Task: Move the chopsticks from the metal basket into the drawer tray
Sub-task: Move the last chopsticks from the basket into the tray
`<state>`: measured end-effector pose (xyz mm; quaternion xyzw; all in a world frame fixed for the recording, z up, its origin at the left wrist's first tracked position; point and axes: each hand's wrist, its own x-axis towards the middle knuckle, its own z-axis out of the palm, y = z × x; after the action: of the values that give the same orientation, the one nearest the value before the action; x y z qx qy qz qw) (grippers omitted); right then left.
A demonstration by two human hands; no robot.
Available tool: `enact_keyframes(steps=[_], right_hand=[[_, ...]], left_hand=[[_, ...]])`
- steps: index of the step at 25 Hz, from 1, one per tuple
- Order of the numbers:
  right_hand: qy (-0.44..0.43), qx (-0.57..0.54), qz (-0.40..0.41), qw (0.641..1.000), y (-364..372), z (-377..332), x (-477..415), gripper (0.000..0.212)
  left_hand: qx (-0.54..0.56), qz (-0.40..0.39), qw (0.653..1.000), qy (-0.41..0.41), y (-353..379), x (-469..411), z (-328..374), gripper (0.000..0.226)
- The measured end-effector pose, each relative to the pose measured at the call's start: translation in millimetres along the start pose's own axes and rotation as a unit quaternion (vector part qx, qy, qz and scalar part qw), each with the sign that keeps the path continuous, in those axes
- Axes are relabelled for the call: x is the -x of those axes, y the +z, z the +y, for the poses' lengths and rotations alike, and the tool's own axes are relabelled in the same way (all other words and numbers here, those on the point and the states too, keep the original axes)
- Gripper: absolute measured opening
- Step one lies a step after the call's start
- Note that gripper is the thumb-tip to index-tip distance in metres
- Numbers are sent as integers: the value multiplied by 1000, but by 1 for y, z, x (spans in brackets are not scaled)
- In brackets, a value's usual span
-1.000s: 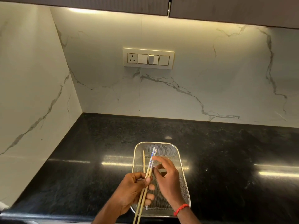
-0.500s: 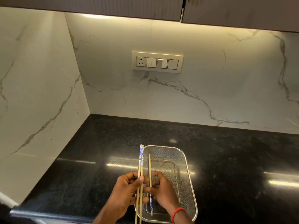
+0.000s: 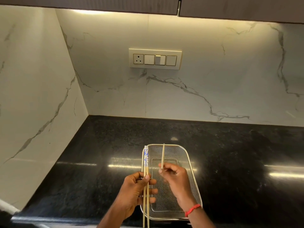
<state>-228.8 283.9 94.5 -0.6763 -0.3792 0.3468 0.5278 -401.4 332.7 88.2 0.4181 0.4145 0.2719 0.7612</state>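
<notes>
A rectangular metal mesh basket (image 3: pixel 189 160) stands on the black counter near its front edge. My left hand (image 3: pixel 134 193) is shut on a pair of wooden chopsticks (image 3: pixel 146 163) with blue-and-white patterned tops, held upright along the basket's left rim. My right hand (image 3: pixel 176 180), with a red thread on its wrist, hovers over the basket and pinches a single plain wooden chopstick (image 3: pixel 162 156) that points away from me. The drawer tray is not in view.
The black granite counter (image 3: pixel 238 153) runs right and back to a white marble backsplash. A marble side wall (image 3: pixel 32 96) closes the left. A switch panel (image 3: pixel 155 59) sits on the back wall under dark cabinets (image 3: pixel 98 4).
My right hand has lifted the single chopstick out of the basket and moved it right and up. The left hand keeps the pair, roughly where it was.
</notes>
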Motion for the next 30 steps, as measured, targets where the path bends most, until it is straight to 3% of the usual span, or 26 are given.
enact_keyframes(steps=[3,5,13,21,25,30], right_hand=[[-79,84,-14,993,0,-8,1,31],[-74,107,-31,991,2,-9,7,35],[-61,59,-14,996,-3,-8,16,20],[-5,-3,-38,999,-10,-10,18,53],[43,-51,-57,996,-22,-4,18,47],[46,-52,-63,996,-38,-4,18,19]], left_hand=[[-4,-6,1000,8,6,-1,-1,24],[-4,-7,1000,14,11,-1,-3,25],[-29,-45,998,24,20,2,-3,34],[-64,-51,996,39,30,3,-9,34],[-82,-59,994,40,37,0,-9,32],[-113,-64,991,29,54,-4,-16,25]])
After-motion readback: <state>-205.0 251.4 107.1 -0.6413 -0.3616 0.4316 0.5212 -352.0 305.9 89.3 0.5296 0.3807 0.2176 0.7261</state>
